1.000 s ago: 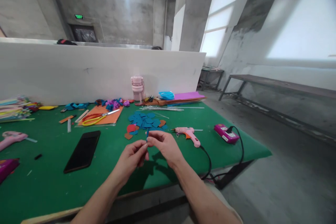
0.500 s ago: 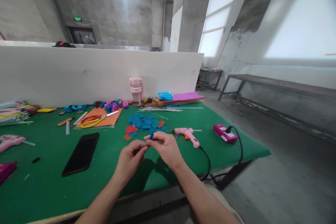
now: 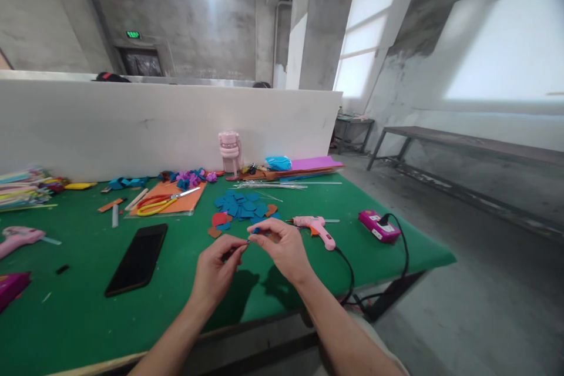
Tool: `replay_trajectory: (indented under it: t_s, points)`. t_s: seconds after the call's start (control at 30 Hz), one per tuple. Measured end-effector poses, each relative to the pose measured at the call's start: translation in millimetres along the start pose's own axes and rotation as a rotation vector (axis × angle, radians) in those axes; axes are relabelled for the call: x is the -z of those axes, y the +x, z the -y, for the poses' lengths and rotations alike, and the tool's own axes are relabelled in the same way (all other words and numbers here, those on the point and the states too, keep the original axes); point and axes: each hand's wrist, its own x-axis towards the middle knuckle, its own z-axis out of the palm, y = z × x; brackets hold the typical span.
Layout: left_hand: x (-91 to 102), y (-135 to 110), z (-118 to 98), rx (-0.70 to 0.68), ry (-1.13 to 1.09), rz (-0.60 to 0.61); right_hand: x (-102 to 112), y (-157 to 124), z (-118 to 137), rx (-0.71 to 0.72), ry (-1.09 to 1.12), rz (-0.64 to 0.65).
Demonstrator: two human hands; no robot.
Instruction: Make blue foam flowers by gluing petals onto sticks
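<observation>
Above the near part of the green table (image 3: 185, 317), my two hands meet at the fingertips. My right hand (image 3: 284, 251) pinches a small blue piece (image 3: 256, 231), mostly covered by its thumb and fingers. Beside it, my left hand (image 3: 217, 270) is closed in a pinch; what lies between its fingertips is too small to make out. Just beyond the hands is a loose pile of cut blue pieces (image 3: 238, 204), with a red piece (image 3: 219, 220) and brown ones at its edge. A pink hot glue gun (image 3: 314, 227) lies to the right of my right hand.
A black phone (image 3: 137, 259) lies left of my hands. Behind it, scissors (image 3: 158, 204) rest on orange sheets (image 3: 187, 201). A purple power box (image 3: 378, 227) with a plugged-in cord sits on the right. A pink bottle (image 3: 230, 153) stands against the white partition (image 3: 167, 123).
My hands have drawn slightly apart at the fingertips, the right one shifting a little right. The blue piece stays in my right fingers. The view has tilted slightly.
</observation>
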Motion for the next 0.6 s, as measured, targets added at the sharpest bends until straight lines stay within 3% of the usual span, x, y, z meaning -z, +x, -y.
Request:
replay_trajectory:
  t_s: [0.2, 0.27, 0.4, 0.6]
  points:
    - [-1.4, 0, -2, 0.043, -0.012, 0.019, 4, 2, 1, -0.041, 0.079, 0.027]
    - [-1.1, 0, -2, 0.051, 0.012, -0.013, 9, 4, 2, -0.027, 0.085, -0.016]
    - [2.2, 2, -2, -0.013, 0.116, -0.057, 23, 6, 5, 0.156, -0.157, -0.088]
    - [9.6, 4, -5, -0.016, 0.138, 0.012, 30, 3, 8, 0.373, -0.463, 0.122]
